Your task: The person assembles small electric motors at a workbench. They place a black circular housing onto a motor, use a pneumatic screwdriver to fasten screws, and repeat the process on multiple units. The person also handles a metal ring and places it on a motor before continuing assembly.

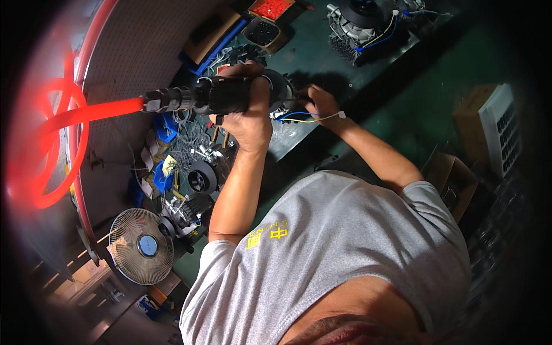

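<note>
My left hand is wrapped round the body of a black air-powered tool. A red air hose joins its left end through a metal fitting. The tool lies over a motor unit with a round dark housing, hiding part of it; the tool's tip is hard to make out. At the unit's right side my right hand has its fingers curled in against the edge. Blue and yellow-green wires run from the unit below that hand to a white connector.
Similar motor units stand at left, with another at the far right of the green bench. Red small parts fill a box at the back. Blue bins and a fan are at left; cardboard boxes stand right.
</note>
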Motion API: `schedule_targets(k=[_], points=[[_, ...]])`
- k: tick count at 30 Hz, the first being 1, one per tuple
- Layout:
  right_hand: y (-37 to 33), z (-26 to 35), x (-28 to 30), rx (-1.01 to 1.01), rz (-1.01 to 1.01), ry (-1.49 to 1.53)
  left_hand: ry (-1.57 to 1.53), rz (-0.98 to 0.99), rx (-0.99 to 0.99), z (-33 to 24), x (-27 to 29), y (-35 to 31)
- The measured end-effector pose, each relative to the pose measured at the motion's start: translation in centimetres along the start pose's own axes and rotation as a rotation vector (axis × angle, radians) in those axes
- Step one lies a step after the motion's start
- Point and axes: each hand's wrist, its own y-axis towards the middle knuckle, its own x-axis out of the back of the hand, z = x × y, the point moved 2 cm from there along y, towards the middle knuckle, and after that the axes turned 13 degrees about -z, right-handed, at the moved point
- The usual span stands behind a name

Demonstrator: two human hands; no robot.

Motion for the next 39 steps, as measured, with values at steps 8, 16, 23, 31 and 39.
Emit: schedule_targets(k=[8,16,23,31,39], points=[[-0.1,-0.4,0.1,-0.030,0.009,0.017,0.061,0.056,-0.079,0.9,-0.7,-0.7],[0.1,-0.3,0.2,-0.042,0.034,-0.002,0.080,0.065,-0.096,1.1,-0.9,-0.9],[0.4,0.8,0.7,-0.081,0.059,-0.013,0.023,0.066,0.083,0.4,-2.6,-0.6],[0.5,0.5,0.9,-0.012,0.052,-0.021,0.075,0.177,-0.004,2.4,-2.7,-0.9],[0.3,0.0,0.5,0.013,0.050,-0.053,0.111,0.156,0.042,0.4,-3.6,0.2]])
